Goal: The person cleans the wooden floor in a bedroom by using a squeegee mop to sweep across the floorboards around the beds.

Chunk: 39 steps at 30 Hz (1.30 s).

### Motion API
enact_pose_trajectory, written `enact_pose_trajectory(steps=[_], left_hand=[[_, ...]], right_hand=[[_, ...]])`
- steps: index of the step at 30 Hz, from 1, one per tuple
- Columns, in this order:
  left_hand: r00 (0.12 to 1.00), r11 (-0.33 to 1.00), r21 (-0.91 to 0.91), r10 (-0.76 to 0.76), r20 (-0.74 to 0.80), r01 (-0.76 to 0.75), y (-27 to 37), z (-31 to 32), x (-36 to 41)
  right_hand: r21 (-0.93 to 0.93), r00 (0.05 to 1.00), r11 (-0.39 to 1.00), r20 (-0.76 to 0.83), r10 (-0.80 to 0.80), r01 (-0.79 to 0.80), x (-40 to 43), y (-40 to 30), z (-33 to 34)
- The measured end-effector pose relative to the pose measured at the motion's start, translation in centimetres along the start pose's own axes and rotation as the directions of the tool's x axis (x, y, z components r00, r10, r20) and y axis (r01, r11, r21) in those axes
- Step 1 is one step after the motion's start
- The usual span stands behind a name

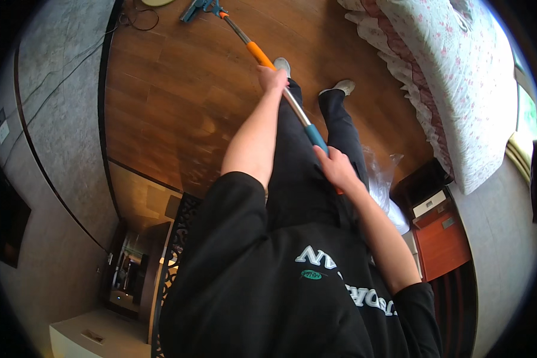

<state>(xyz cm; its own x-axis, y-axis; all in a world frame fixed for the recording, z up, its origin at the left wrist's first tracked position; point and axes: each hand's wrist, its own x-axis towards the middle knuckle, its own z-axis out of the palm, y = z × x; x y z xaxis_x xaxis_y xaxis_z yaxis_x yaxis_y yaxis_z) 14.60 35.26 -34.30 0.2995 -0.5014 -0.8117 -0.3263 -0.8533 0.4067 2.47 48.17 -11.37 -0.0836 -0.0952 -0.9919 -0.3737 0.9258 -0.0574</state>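
A long-handled floor mop (299,107) with a metal pole slants across in front of my legs. My left hand (273,79) is wrapped around the pole just below its orange sleeve. Lower down, by my hip, my right hand (336,168) grips the teal handle end. The blue mop head (196,10) is at the top of the view, partly cut off by the picture's edge, over the brown wood-look floor (197,89). Both my shoes (340,87) stand on that floor, to the right of the mop head.
At right is a bed (456,80) with a floral, ruffled cover. Clear plastic wrapping (385,192) lies near my right leg, beside a wooden cabinet (443,244). A loose cable (145,22) lies by the grey wall (67,80) at left. A black lattice screen (174,250) stands behind my left side.
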Motion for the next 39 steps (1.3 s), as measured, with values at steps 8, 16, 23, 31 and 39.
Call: enact_pose_trajectory(steps=[8, 16, 23, 31, 39], left_hand=[[0.986, 0.983, 0.145, -0.126, 0.108, 0.110, -5.3, 5.4, -13.4], [0.951, 0.979, 0.101, -0.198, 0.238, 0.178, -0.9, 2.3, -19.1], [0.925, 0.994, 0.064, -0.103, 0.366, 0.085, 0.4, 3.2, -17.7], [0.919, 0.976, 0.179, 0.047, 0.391, -0.126, 8.1, 5.1, -7.9], [0.886, 0.972, 0.168, -0.220, 0.409, 0.164, 11.7, 0.8, 5.3]], right_hand=[[-0.079, 0.995, 0.992, 0.004, 0.101, -0.100, -10.0, 5.9, -4.0], [-0.006, 1.000, 1.000, 0.018, 0.005, -0.005, -17.4, 6.8, -5.9], [0.110, 1.000, 0.994, 0.011, -0.012, 0.011, -17.9, 7.5, -8.6], [0.391, 0.978, 0.899, -0.013, -0.209, 0.197, -9.4, 4.3, -8.0], [0.648, 1.000, 0.761, -0.015, -0.013, 0.019, -3.9, -4.1, 3.2]])
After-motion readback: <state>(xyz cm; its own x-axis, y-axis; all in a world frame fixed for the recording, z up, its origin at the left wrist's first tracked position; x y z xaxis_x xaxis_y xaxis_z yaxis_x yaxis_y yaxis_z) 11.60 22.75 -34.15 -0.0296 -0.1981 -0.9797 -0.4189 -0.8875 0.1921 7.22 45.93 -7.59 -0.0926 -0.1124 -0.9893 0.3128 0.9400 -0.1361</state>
